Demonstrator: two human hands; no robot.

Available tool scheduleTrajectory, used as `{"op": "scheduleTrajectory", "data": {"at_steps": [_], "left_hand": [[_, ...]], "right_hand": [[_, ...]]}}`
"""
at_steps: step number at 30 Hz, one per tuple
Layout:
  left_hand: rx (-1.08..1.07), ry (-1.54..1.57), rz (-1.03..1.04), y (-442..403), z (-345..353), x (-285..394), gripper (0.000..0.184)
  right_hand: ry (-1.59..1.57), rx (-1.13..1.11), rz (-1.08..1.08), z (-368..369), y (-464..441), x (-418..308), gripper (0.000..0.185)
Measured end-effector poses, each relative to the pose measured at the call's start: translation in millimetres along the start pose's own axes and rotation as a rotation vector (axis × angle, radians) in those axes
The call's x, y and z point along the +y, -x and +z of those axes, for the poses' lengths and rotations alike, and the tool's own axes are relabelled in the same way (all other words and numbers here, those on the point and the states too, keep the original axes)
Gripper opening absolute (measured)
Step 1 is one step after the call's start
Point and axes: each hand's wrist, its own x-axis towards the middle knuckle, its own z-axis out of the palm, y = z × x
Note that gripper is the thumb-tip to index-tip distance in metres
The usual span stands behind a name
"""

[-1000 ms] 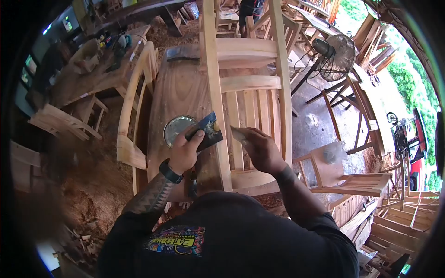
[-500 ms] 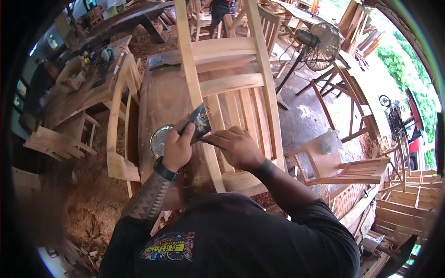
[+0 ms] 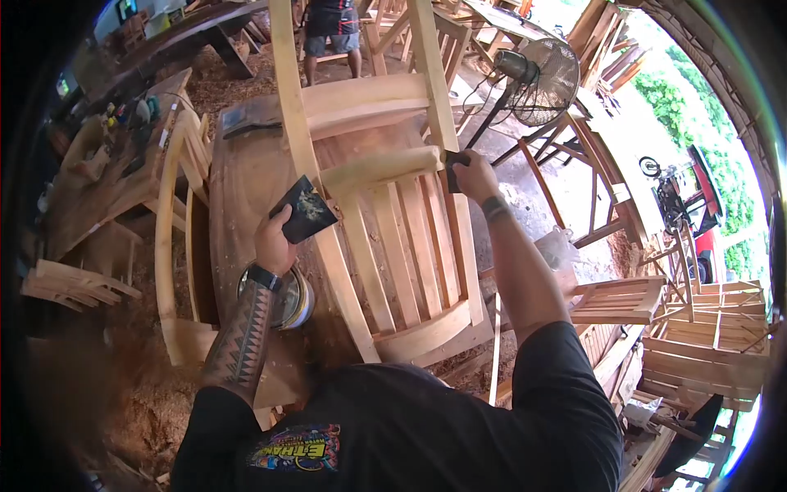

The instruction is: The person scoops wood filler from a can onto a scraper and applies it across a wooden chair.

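Note:
A wooden chair frame (image 3: pixel 396 338) with slats lies on a wooden table (image 3: pixel 246 180) in front of me. My left hand (image 3: pixel 274 243) grips a dark, flat square plate (image 3: pixel 307 215) with pale paste smeared on it, beside the chair's left post. In my right hand (image 3: pixel 477 177) is a small dark, flat spreader (image 3: pixel 452 170), held against the right post where a cross rail (image 3: pixel 381 169) meets it. A round open tin (image 3: pixel 297 307) stands below my left wrist, partly hidden by it.
A pedestal fan (image 3: pixel 541 82) stands beyond the table to the right. Another chair frame (image 3: pixel 170 246) leans at the left. At the back stands a person (image 3: pixel 331 29). Several wooden frames and chairs crowd the right side. Wood shavings (image 3: pixel 164 410) cover the floor.
My hands have moved apart. The right hand has carried the spreader from the plate up and right to the chair's right post; the left has moved left with the plate. The view has shifted.

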Motion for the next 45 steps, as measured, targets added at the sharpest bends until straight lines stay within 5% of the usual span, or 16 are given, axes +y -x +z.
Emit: {"op": "scheduleTrajectory", "data": {"at_steps": [6,9,14,19,26,29,32,39,45], "left_hand": [[-0.077,-0.209,0.200,-10,-32,-27,0.031],[-0.066,-0.091,0.115,-12,-43,-32,0.029],[-0.099,-0.106,0.109,-10,-52,-37,0.032],[-0.142,-0.598,0.240,-1,-46,-22,0.042],[-0.093,-0.046,0.082,-6,-37,-24,0.025],[-0.128,-0.676,0.354,-7,-54,-32,0.029],[-0.123,-0.058,0.038,-9,-46,-30,0.035],[-0.126,0.104,-0.056,-12,-46,-32,0.041],[-0.178,-0.041,0.029,-12,-48,-36,0.051]], "right_hand": [[0.105,-0.061,0.033,15,-28,-11,0.032],[0.086,-0.092,0.064,20,-30,-20,0.033],[-0.233,-0.184,0.197,30,-31,-6,0.037],[-0.107,-0.168,0.104,29,-24,-11,0.038],[-0.053,-0.124,0.043,38,-5,-31,0.040],[-0.032,-0.069,-0.053,48,-7,-22,0.038],[0.048,-0.047,-0.068,54,-6,-26,0.036],[0.092,-0.109,0.060,44,19,-99,0.036],[0.175,-0.055,-0.092,62,29,-122,0.030]]}}
